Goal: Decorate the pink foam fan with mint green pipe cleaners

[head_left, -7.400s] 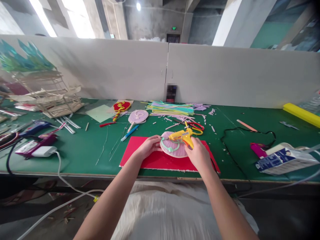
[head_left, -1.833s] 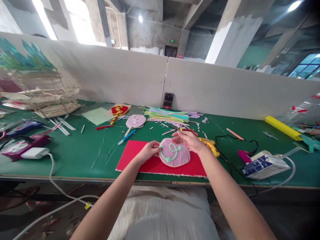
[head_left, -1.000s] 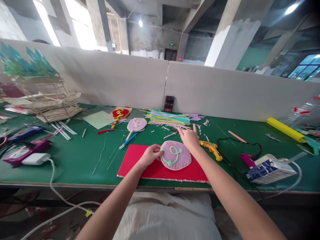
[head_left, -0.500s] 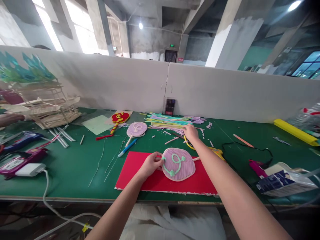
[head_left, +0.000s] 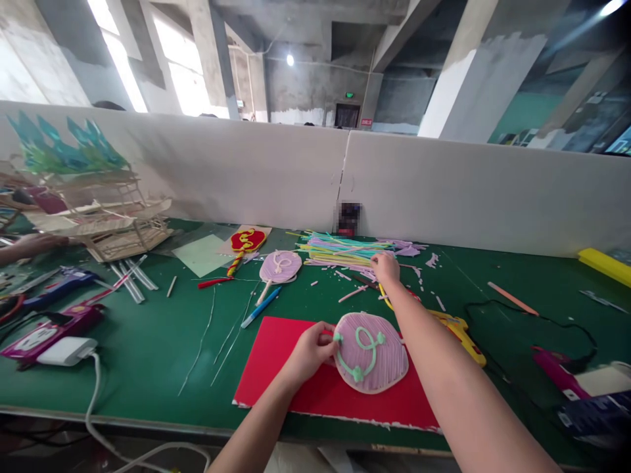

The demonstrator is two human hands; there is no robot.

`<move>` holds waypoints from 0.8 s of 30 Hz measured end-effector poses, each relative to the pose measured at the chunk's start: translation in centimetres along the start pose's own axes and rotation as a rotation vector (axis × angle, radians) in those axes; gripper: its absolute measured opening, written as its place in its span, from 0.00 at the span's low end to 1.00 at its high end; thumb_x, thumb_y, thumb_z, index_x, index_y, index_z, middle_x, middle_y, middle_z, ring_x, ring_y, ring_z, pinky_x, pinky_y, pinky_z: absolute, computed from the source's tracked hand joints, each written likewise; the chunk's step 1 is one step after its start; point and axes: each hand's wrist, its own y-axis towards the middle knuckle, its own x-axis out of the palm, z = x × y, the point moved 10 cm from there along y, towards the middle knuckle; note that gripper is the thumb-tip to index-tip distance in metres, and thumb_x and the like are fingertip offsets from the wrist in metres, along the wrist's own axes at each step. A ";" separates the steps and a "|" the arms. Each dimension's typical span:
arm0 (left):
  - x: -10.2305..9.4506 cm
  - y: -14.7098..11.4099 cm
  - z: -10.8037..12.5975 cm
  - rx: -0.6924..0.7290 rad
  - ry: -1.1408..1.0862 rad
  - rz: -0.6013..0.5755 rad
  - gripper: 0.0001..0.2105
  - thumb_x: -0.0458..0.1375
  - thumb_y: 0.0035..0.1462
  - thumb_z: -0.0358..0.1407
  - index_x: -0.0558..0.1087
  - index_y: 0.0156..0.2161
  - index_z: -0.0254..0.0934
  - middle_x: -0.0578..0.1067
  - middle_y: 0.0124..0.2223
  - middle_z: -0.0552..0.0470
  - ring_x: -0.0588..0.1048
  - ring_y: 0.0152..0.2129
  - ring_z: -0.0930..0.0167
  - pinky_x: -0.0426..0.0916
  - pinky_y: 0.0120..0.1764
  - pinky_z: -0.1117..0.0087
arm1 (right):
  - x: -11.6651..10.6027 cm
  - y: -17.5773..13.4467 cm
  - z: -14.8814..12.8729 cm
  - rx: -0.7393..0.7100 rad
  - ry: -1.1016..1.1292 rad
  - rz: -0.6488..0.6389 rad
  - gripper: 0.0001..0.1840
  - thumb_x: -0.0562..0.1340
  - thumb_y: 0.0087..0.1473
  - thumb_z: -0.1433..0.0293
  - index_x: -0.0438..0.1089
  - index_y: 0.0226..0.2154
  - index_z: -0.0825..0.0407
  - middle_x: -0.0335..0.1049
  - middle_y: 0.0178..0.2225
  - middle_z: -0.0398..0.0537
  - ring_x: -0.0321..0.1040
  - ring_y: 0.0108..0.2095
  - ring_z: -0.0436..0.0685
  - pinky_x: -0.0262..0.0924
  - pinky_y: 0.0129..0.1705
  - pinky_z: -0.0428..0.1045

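My left hand (head_left: 315, 351) pinches the left edge of a round lilac fan (head_left: 389, 361). Mint-green curled strips form a looping pattern on its ribbed face, and it lies tilted over a red board (head_left: 276, 355). My right hand (head_left: 387, 268) reaches across to the near right end of a pile of coloured foam-like strips (head_left: 335, 248). Its fingers are closed together there, and whatever lies between them is hidden. Just below that wrist, scissors with yellow handles (head_left: 385, 297) show in part. The fan's stick is mostly covered by my right forearm.
Behind the board lie a second lilac fan (head_left: 280, 267), a red-and-yellow fan (head_left: 248, 240) and a blue pen (head_left: 261, 307). A yellow glue gun (head_left: 458, 335) sits right. A magenta power strip (head_left: 64, 328) and a tiered model (head_left: 113, 223) stand left. A co-worker's hand (head_left: 42, 244) is at far left.
The view has shifted, so the table's things sit lower and mostly further right. My left hand stays on the fan's edge; my right hand stays by the strips.
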 end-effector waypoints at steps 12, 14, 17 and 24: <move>0.0 -0.2 0.7 0.015 0.026 0.014 0.13 0.61 0.45 0.36 0.65 0.35 0.33 0.73 0.24 0.53 0.74 0.22 0.72 0.70 0.26 0.72 | -3.1 -1.2 -1.4 -0.185 0.229 0.068 0.11 0.55 0.52 0.74 0.73 0.32 0.51 0.74 0.36 0.50 0.68 0.38 0.58 0.59 0.39 0.49; -0.1 -0.3 0.8 0.019 0.044 0.024 0.12 0.61 0.45 0.36 0.65 0.34 0.33 0.72 0.24 0.54 0.73 0.21 0.72 0.69 0.25 0.73 | -3.8 -1.8 -1.6 -0.207 0.272 0.075 0.11 0.55 0.52 0.73 0.73 0.32 0.51 0.74 0.34 0.50 0.69 0.36 0.58 0.60 0.39 0.50; -0.1 -0.2 0.8 0.016 0.056 0.033 0.11 0.60 0.45 0.34 0.65 0.34 0.33 0.72 0.24 0.54 0.74 0.21 0.73 0.69 0.25 0.73 | -4.8 -2.7 -2.1 -0.242 0.341 0.083 0.10 0.55 0.52 0.71 0.73 0.32 0.51 0.75 0.33 0.49 0.70 0.35 0.57 0.61 0.39 0.50; 0.0 0.2 0.5 0.015 0.064 0.040 0.12 0.62 0.44 0.35 0.66 0.33 0.33 0.72 0.24 0.55 0.73 0.21 0.73 0.69 0.25 0.73 | -8.2 -6.6 -3.1 -0.137 0.640 0.150 0.15 0.58 0.49 0.59 0.73 0.28 0.52 0.74 0.27 0.48 0.67 0.25 0.55 0.61 0.31 0.49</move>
